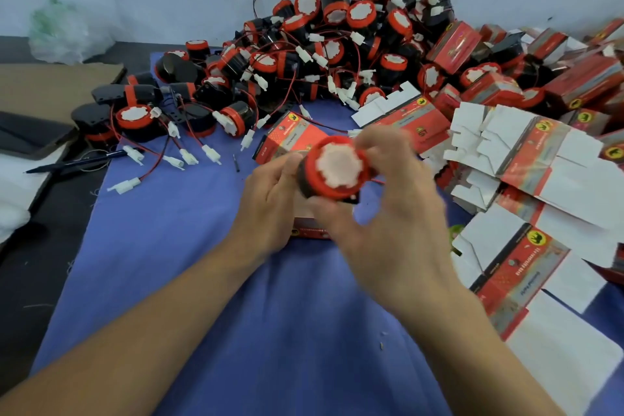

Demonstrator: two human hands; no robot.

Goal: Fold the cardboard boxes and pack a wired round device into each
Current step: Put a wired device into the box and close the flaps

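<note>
Blurred and buried
Right hand (pixel 398 213) is motion-blurred, hiding most of the wire of the round device (pixel 339 164); red box (pixel 309 230) beneath shows only a strip; flat boxes (pixel 540 246) at the right edge of the cloth (pixel 202 280) are cropped.

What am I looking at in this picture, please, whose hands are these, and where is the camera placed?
There is no machine here. A person works with bare hands, and the single picture comes from a camera worn on their head, looking forward and down. The left hand and right hand together hold one round device, which has a red rim and a white face. It is just above a red box on the blue cloth. Behind lies a heap of wired devices, and flat unfolded boxes are stacked at the right. A pen lies at the left.
</note>
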